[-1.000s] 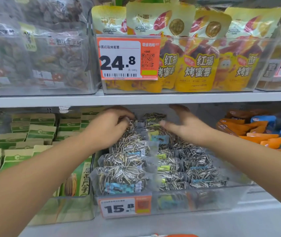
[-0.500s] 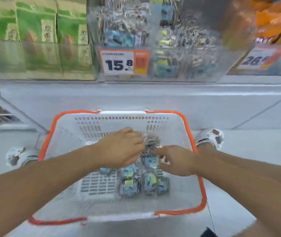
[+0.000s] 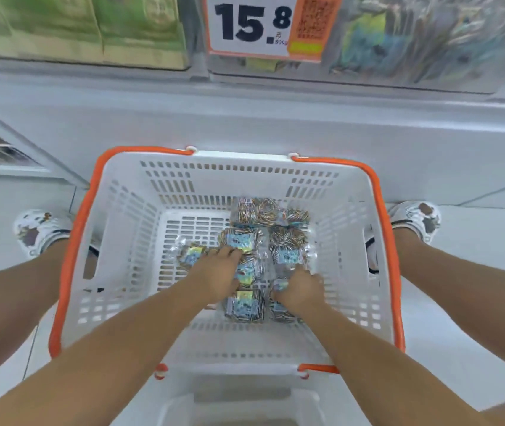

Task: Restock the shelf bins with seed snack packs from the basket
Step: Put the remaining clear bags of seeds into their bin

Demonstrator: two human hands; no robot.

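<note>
A white basket with an orange rim [image 3: 381, 241] stands on the floor between my feet. Several clear seed snack packs [image 3: 288, 238] with blue labels lie on its bottom. Both my hands are down among them. My left hand [image 3: 214, 276] lies over the middle packs with its fingers curled down onto one. My right hand [image 3: 299, 290] is beside it, fingers curled round a pack near the basket's front right. The clear shelf bin of seed packs [image 3: 429, 41] is above, blurred, with a 15.8 price tag [image 3: 249, 24].
A bin of green packs [image 3: 91, 26] sits left of the seed bin on the grey shelf [image 3: 245, 118]. My patterned shoes [image 3: 40, 229] [image 3: 417, 216] flank the basket. A pale plastic object [image 3: 239, 407] lies just in front of the basket, partly out of view.
One second ago both hands were in the shelf bin among the seed packs. The view then dropped to the basket, and my hands have sunk deeper onto the packs there.
</note>
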